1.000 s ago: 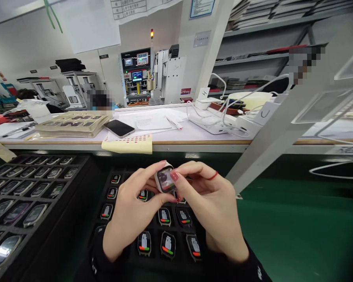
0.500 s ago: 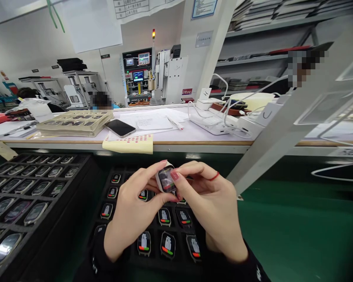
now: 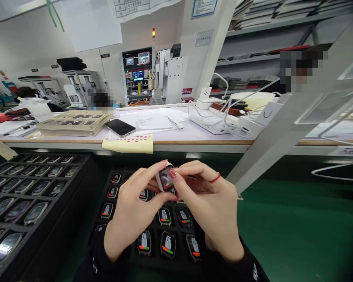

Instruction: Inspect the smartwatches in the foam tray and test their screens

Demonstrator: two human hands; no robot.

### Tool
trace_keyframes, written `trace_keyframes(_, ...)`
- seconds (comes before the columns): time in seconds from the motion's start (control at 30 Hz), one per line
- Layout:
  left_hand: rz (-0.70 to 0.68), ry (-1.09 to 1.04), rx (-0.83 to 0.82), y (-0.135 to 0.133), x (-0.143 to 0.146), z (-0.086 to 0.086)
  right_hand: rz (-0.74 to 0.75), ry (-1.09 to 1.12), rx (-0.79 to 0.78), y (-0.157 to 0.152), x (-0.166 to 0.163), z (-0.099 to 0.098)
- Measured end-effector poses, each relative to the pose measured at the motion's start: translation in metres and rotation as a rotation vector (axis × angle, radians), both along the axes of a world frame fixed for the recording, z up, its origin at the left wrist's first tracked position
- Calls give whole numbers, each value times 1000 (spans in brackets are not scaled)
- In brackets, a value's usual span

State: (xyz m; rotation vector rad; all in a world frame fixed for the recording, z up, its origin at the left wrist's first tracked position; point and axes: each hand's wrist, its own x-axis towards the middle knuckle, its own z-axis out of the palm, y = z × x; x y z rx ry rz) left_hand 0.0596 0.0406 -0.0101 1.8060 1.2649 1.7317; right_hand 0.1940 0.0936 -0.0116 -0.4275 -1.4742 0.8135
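Note:
Both hands hold one small white-cased smartwatch body point(image 3: 165, 178) above a black tray point(image 3: 117, 203). My left hand point(image 3: 132, 213) pinches its left side between thumb and fingers. My right hand point(image 3: 210, 207) grips its right side, the thumb lying on the dark screen; a red band circles one finger. Under the hands the black tray holds several watch bodies with lit screens point(image 3: 167, 243). A second black tray point(image 3: 26, 196) at the left holds several watches with dark screens.
A green mat point(image 3: 297, 231) lies to the right. Behind is a white bench with a beige tray point(image 3: 73, 123), a phone point(image 3: 119, 127), papers, a yellow sticker sheet point(image 3: 128, 144) and white chargers with cables point(image 3: 220, 121). A slanted metal bar point(image 3: 270, 137) crosses at the right. People sit beyond.
The watch has tilted slightly between my fingers, and my right thumb has shifted a little on its screen. Both hands stay in place.

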Motion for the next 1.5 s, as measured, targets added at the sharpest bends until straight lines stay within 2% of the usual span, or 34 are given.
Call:
trace_keyframes(0.13, 8, -13, -17, -1, -2, 0, -125, -48, 131, 4, 3, 2)
trace_keyframes(0.2, 45, 14, -5, -1, -4, 0, -115, -71, 107, 7, 6, 3)
trace_keyframes(0.27, 100, 76, 23, -1, -5, 0, -15, -85, 18, 9, 9, 4)
trace_keyframes(0.33, 136, 132, 50, -1, -7, 0, 159, -114, -79, 10, 11, 5)
trace_keyframes(0.4, 135, 158, 58, 0, -7, -1, 332, -143, -155, 9, 12, 5)
trace_keyframes(0.47, 120, 169, 54, 1, -7, -1, 435, -156, -215, 9, 11, 6)
trace_keyframes(0.53, 104, 172, 45, 1, -8, -1, 458, -146, -251, 8, 9, 7)
trace_keyframes(0.7, 57, 135, -1, 0, -8, -1, 408, -100, -271, 6, 11, 9)
trace_keyframes(0.77, 53, 106, -3, 0, -9, -1, 442, -103, -290, 7, 13, 9)
trace_keyframes(0.9, 36, 27, -9, 1, -10, -2, 607, -82, -371, 11, 17, 7)
trace_keyframes(1.03, -36, -37, -39, 1, -8, -3, 833, -40, -457, 18, 19, 3)
trace_keyframes(1.13, -70, -32, 18, 0, -4, -3, 987, -10, -447, 24, 17, 0)
trace_keyframes(1.2, -81, -7, 66, -1, -3, -3, 1034, -19, -424, 27, 16, -2)
trace_keyframes(1.3, -89, -7, 54, -3, -4, -3, 995, -56, -424, 26, 15, -2)
trace_keyframes(1.37, -84, -43, -19, -2, -7, -3, 912, -98, -443, 23, 17, -1)
trace_keyframes(1.5, -113, -286, -195, 3, -18, -2, 712, -235, -438, 20, 29, 5)
